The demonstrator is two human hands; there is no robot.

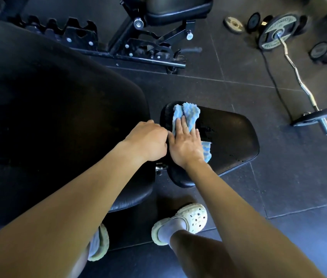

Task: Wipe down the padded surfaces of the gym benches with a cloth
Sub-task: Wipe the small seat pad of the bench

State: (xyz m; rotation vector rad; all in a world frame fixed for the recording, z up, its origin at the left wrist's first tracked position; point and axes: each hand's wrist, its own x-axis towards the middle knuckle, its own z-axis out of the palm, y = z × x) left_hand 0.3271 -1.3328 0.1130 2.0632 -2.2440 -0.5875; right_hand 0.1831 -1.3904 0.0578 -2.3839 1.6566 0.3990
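The cloth point(187, 114) is pressed flat onto the narrow end of the seat pad point(233, 135) by the right hand point(186, 146). Its fingers point(182, 125) are laid straight and close together on the cloth, pointing away from the body. The cloth's long axis runs along the hand, from far edge to near edge, so it is set across the pad's own long axis. 1 end is seen past the fingertips, the other beside the wrist. The rest of the pad, marked with wet specks, lies to the right of the fingers, so a rightward sweep is judged the likely next stroke. The left hand point(148, 140) is placed at the gap between the seat pad and the back pad point(58, 117), just beside the right hand. Its fingers are curled downward, but what is gripped cannot be told.
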